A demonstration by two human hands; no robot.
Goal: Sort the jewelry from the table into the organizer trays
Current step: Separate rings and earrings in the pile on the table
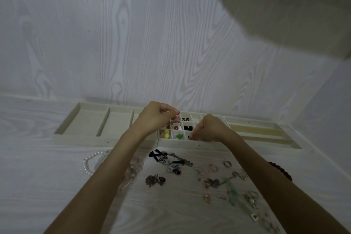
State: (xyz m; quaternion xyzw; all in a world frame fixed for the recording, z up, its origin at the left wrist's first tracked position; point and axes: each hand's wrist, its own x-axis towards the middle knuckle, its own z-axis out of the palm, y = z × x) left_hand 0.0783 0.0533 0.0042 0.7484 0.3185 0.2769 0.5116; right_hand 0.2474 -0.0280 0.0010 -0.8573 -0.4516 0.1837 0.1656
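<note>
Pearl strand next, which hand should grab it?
Left, probably. The pearl strand lies on the table just outside the left forearm, while the right hand is over the grid tray's right cells. The left hand pinches a pink piece and must drop it first.

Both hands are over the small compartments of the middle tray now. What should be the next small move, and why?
Probably the left hand should lower the pink piece it pinches into the compartment below and let go: it hangs just above the grid tray. The right hand is curled at the front row; its hold is unclear.
</note>
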